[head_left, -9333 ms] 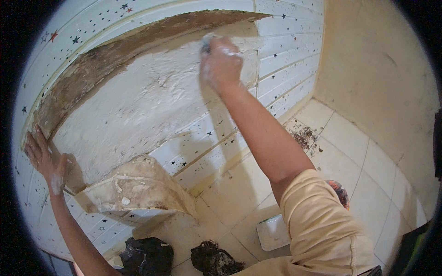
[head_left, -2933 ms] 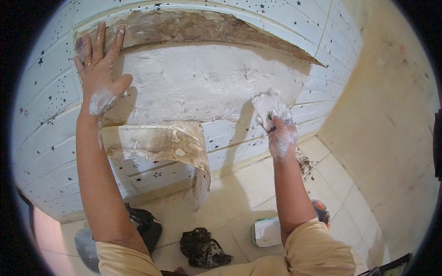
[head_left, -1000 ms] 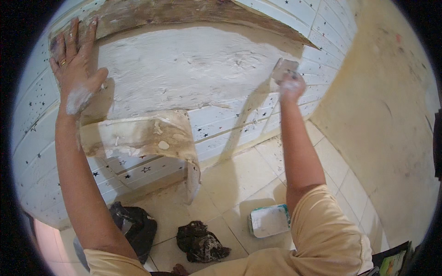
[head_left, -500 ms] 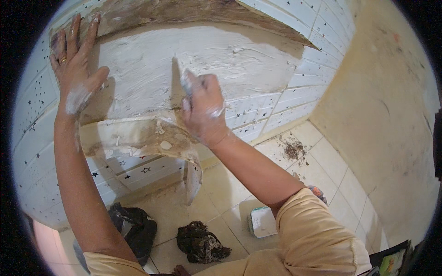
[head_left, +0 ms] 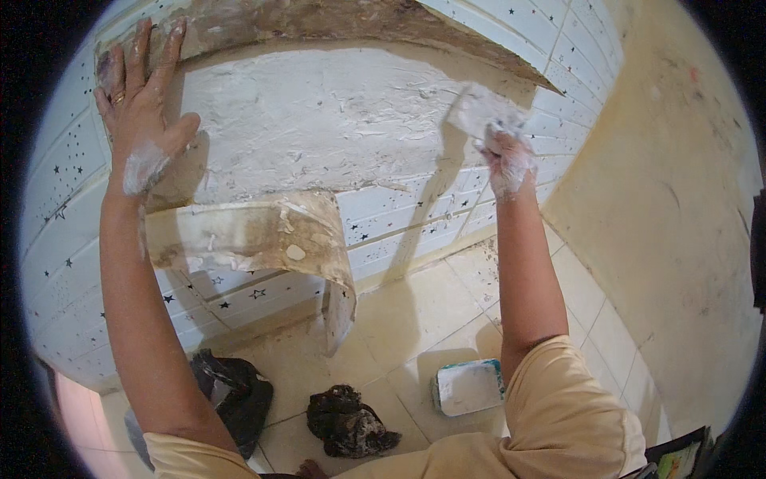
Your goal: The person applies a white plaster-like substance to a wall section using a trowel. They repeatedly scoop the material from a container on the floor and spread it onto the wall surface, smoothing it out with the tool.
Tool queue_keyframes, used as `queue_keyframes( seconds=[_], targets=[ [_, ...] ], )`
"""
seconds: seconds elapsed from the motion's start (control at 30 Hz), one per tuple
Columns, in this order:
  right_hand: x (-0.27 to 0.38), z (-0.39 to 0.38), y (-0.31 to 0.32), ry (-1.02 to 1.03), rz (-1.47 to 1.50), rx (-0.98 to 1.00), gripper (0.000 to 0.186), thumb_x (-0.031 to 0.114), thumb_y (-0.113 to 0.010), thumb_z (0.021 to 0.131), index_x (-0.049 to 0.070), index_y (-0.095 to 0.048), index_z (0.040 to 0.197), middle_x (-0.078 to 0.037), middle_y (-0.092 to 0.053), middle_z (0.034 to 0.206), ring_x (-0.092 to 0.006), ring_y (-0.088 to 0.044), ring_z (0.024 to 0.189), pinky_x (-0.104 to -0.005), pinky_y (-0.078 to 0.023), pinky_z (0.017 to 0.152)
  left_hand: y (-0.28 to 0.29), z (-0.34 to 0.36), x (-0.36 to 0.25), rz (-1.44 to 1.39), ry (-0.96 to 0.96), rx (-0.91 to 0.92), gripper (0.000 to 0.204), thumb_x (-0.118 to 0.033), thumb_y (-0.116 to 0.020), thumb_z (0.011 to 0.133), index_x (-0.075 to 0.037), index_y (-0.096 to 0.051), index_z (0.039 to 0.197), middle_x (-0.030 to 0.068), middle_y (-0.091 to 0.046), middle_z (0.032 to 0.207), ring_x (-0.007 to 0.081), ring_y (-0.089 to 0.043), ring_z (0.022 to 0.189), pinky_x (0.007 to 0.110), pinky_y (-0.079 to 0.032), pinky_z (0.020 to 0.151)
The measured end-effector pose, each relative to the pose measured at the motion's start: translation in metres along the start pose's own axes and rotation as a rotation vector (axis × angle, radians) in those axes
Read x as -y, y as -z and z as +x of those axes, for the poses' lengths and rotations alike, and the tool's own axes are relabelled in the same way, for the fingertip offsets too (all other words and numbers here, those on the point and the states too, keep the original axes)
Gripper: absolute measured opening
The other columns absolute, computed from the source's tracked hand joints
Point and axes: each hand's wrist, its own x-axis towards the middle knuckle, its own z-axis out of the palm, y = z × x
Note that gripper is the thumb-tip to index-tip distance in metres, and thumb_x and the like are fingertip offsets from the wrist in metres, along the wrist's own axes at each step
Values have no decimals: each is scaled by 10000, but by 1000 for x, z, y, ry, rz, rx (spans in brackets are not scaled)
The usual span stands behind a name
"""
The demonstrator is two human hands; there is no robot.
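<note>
Overhead, to the left, your left hand (head_left: 148,120) lies with its fingers spread wide and nothing gripped, the fingertips over the left end of the brown upper flap (head_left: 319,20). A ring (head_left: 118,98) circles one finger, and white paste coats the wrist. Your right hand (head_left: 511,164) is out to the right, its fingers closed around a flat tool (head_left: 485,112) whose broad face is loaded with white paste and a little blurred. You have that tool in front of the right end of the white patch (head_left: 319,120); whether it touches the surface, you cannot tell from this view. The patch is rough and ridged, and it lies between the upper flap and a stained lower flap (head_left: 239,231), which hangs down and curls at its right end. Around them runs a white wall covering (head_left: 64,199) with dark stars, meeting a plain beige wall (head_left: 678,199) to your right. Below you, on the pale tiled floor (head_left: 399,319), a shallow tub (head_left: 471,389) of white paste sits near your right sleeve (head_left: 566,407). Left of it lies a dark crumpled bundle (head_left: 347,419) smeared with white, and farther left, beside your left forearm, a black bag (head_left: 243,399).
</note>
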Motion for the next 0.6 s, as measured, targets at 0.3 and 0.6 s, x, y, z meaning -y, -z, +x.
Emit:
queue_keyframes(
  seconds=[0.3, 0.6],
  targets=[
    [-45, -2, -44, 1192, -1160, -16, 524, -12, -596, 673, 76, -565, 1188, -179, -520, 849, -353, -510, 814, -438, -426, 743, -5, 3, 1, -45, 20, -21, 967, -229, -579, 499, -435, -290, 1398, -58, -172, 1521, 306, -102, 1403, 622, -47, 1080],
    [-73, -88, 5, 982, -1120, 379, 471, -28, -589, 675, 60, -590, 1137, -166, -499, 829, -336, -514, 788, -401, -456, 658, -1, 4, -1, -95, -18, -31, 961, -216, -578, 498, -430, -304, 1394, -60, -199, 1512, 301, -109, 1401, 583, -54, 1105]
  ],
)
